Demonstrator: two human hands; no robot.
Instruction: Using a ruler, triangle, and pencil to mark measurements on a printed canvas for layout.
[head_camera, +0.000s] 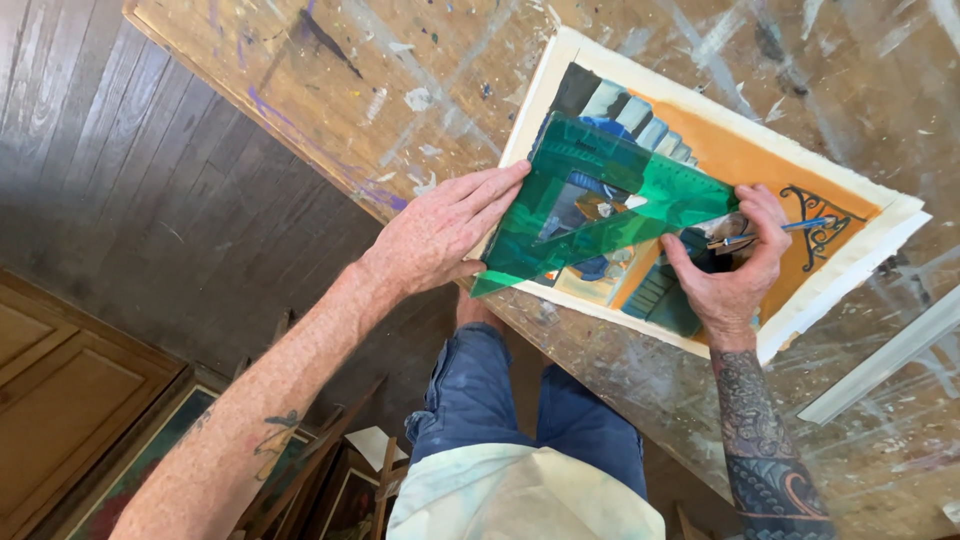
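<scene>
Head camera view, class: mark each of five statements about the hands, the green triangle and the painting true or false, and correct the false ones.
1. The left hand presses flat on a green see-through set square. True.
2. The set square lies on the bare floor. False: it lies on the painting, which rests on the paint-spattered table.
3. The right hand holds a thin blue-handled tool, a brush or pen, against the painting. True.
4. The right hand is empty and off the table. False: it grips the tool over the painting.
5. The painting shows much orange, with a white paper border. True.
</scene>
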